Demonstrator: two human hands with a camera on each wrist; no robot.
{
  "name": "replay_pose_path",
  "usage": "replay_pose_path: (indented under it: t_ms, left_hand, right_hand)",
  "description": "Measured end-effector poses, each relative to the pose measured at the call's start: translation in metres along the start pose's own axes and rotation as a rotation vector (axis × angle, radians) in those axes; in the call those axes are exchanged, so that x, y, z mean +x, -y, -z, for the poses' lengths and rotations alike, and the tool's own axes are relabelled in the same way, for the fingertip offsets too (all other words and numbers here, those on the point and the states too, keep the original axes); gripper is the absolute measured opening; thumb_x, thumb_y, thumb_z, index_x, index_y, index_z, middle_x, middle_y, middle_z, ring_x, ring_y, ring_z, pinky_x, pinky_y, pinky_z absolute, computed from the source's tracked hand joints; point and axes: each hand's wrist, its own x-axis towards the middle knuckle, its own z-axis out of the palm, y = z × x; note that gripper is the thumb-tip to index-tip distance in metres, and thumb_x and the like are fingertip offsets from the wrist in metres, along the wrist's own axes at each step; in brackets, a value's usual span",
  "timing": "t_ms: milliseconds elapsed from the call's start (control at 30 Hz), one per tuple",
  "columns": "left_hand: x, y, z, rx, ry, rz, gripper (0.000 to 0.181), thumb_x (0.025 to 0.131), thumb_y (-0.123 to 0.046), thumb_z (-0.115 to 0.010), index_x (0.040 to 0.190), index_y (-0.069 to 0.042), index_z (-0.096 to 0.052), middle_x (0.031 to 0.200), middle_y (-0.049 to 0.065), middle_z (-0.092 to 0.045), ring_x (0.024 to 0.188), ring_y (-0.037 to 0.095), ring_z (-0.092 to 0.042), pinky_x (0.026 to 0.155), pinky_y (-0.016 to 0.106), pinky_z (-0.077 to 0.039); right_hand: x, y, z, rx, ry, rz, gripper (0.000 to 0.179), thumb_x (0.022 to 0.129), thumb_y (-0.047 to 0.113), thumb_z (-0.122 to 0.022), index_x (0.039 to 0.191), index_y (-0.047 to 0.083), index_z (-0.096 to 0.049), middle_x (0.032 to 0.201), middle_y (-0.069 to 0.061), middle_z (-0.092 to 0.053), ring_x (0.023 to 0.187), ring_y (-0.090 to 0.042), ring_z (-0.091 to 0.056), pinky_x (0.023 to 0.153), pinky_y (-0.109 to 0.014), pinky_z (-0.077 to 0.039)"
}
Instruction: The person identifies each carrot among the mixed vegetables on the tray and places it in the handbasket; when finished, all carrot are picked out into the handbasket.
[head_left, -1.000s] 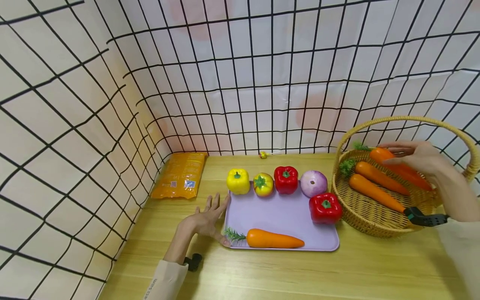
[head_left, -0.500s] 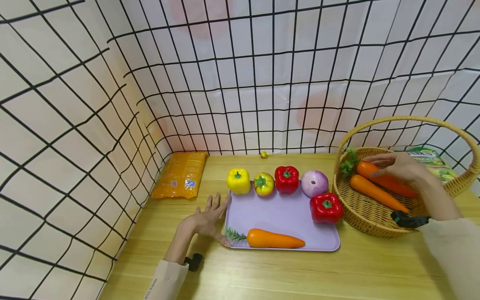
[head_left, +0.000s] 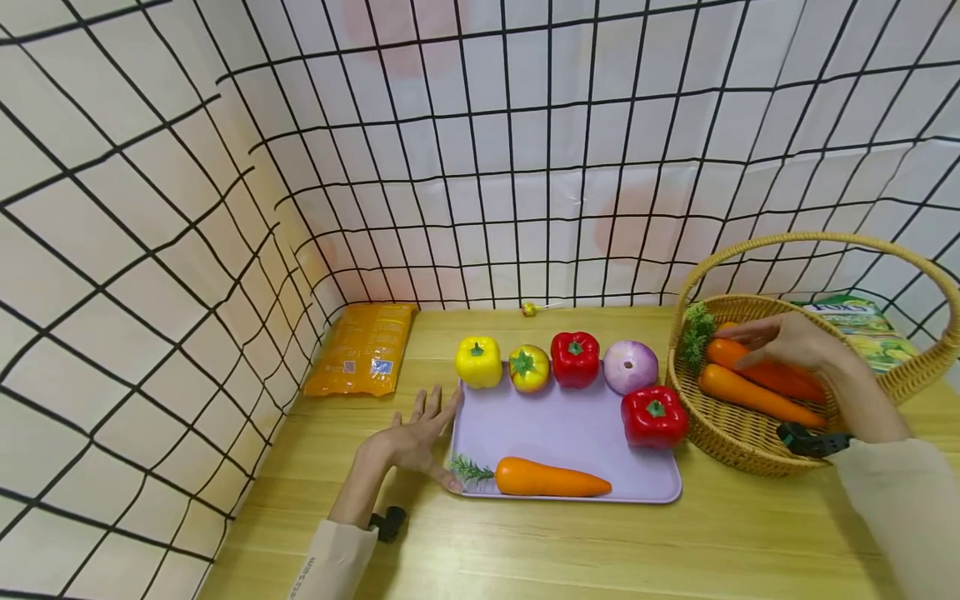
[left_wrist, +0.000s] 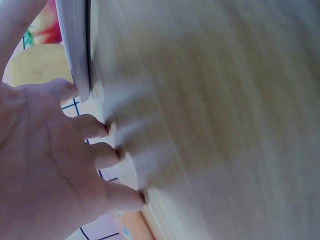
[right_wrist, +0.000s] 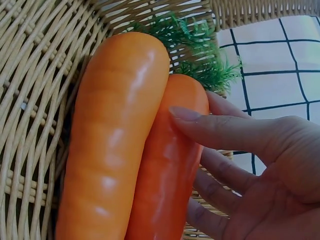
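Observation:
My left hand [head_left: 414, 440] spreads its fingers at the left edge of a lilac tray [head_left: 540, 425]. In the left wrist view, that hand's [left_wrist: 50, 155] fingertips meet the tabletop and the tray's rim. On the tray's near side lies a toy carrot [head_left: 551, 477] with a green top. Inside the wicker basket [head_left: 731, 454], my right hand [head_left: 798, 343] holds an orange carrot [head_left: 772, 375]. The right wrist view has the thumb on this carrot [right_wrist: 172, 165] and fingers behind it. A second carrot [right_wrist: 115, 130] lies alongside; a third is mostly hidden behind my hand.
Along the tray's far edge stand a yellow pepper [head_left: 478, 362], a yellow-red fruit [head_left: 528, 368], a red pepper [head_left: 574, 360] and a purple onion [head_left: 631, 367]. Another red pepper [head_left: 654, 417] sits at its right. An orange packet [head_left: 362, 350], a lollipop [head_left: 530, 309] and a green packet [head_left: 862, 325] lie further back.
My right hand has moved left and slightly nearer with the carrot, bringing it against the front carrot in the basket. The green packet has come into sight. My left hand stays put.

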Motion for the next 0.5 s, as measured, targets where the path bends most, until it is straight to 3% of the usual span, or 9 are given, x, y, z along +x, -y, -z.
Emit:
replay_pose_path:
  t_ms: [33, 200, 367, 467, 500]
  left_hand:
    - [0.0, 0.0, 0.0, -0.002, 0.001, 0.0, 0.142, 0.071, -0.053, -0.091, 0.166, -0.024, 0.011, 0.17, 0.022, 0.022, 0.158, 0.044, 0.019, 0.122, 0.077, 0.001]
    - [0.001, 0.0, 0.0, -0.001, 0.003, 0.003, 0.142, 0.071, -0.053, -0.091, 0.167, -0.024, 0.01, 0.17, 0.022, 0.022, 0.158, 0.044, 0.019, 0.122, 0.077, 0.001]
    - [0.002, -0.001, 0.0, 0.001, 0.001, 0.006, 0.142, 0.071, -0.053, -0.091, 0.167, -0.023, 0.01, 0.17, 0.023, 0.022, 0.159, 0.044, 0.019, 0.122, 0.077, 0.0]
    - [0.003, -0.001, 0.0, 0.001, 0.001, 0.006, 0.143, 0.071, -0.053, -0.091, 0.167, -0.023, 0.01, 0.17, 0.022, 0.023, 0.159, 0.044, 0.019, 0.122, 0.077, 0.001]
    - [0.003, 0.0, 0.0, 0.001, 0.001, 0.006, 0.142, 0.071, -0.053, -0.091, 0.167, -0.024, 0.01, 0.17, 0.022, 0.023, 0.159, 0.043, 0.019, 0.122, 0.077, 0.001]
  right_hand:
    - [0.0, 0.0, 0.0, -0.013, -0.001, 0.004, 0.065, 0.081, 0.028, -0.089, 0.137, 0.004, -0.067, 0.134, -0.019, -0.07, 0.105, -0.008, -0.068, 0.085, -0.022, -0.051]
    - [0.001, 0.0, -0.004, -0.047, 0.024, 0.041, 0.06, 0.082, 0.023, -0.087, 0.134, 0.0, -0.068, 0.131, -0.026, -0.069, 0.11, -0.021, -0.069, 0.084, -0.022, -0.051]
    - [0.004, -0.004, -0.01, -0.032, 0.063, 0.05, 0.058, 0.082, 0.022, -0.087, 0.133, 0.001, -0.069, 0.138, -0.025, -0.065, 0.103, 0.012, -0.054, 0.082, -0.011, -0.049]
    - [0.004, -0.005, -0.012, -0.033, 0.072, 0.055, 0.057, 0.084, 0.022, -0.086, 0.133, 0.001, -0.068, 0.142, -0.025, -0.062, 0.113, 0.001, -0.057, 0.082, -0.01, -0.047]
    - [0.004, -0.005, -0.012, -0.037, 0.073, 0.054, 0.057, 0.084, 0.023, -0.085, 0.134, 0.001, -0.068, 0.143, -0.026, -0.061, 0.118, -0.008, -0.059, 0.082, -0.009, -0.046]
